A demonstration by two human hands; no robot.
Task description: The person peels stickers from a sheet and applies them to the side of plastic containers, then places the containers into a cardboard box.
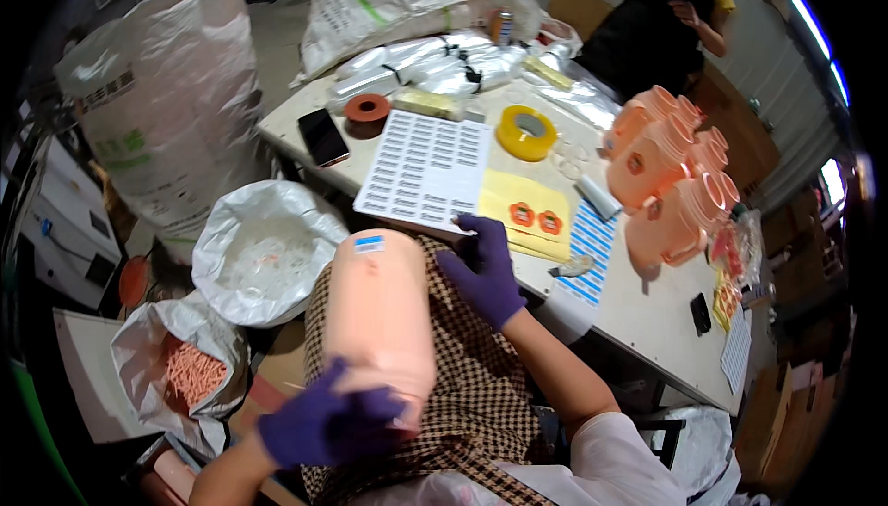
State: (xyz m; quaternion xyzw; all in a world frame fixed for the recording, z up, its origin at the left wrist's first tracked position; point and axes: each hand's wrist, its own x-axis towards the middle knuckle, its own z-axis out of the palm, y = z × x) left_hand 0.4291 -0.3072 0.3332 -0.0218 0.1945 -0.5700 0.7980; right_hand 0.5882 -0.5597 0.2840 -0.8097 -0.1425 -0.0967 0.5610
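Note:
A pink plastic jug [379, 298] lies across my lap on a checked apron [476, 376], its flat end pointing away from me. A small blue-and-white sticker [368, 244] is on that end. My left hand [338, 418], in a purple glove, is wrapped round the jug's near, narrower end, and its grip is partly blurred. At the table edge is my gloved right hand [483, 270], thumb held apart and index fingertip at the lower corner of a white sheet of printed labels [424, 168]. Nothing shows between its fingers.
Several pink jugs [652, 159] stand at the table's right. Yellow tape [525, 132], a brown roll [367, 114], a phone [323, 139], a yellow sheet [523, 215] and a blue label sheet [592, 252] lie on it. White sacks [268, 252] stand left. A person [647, 20] stands beyond.

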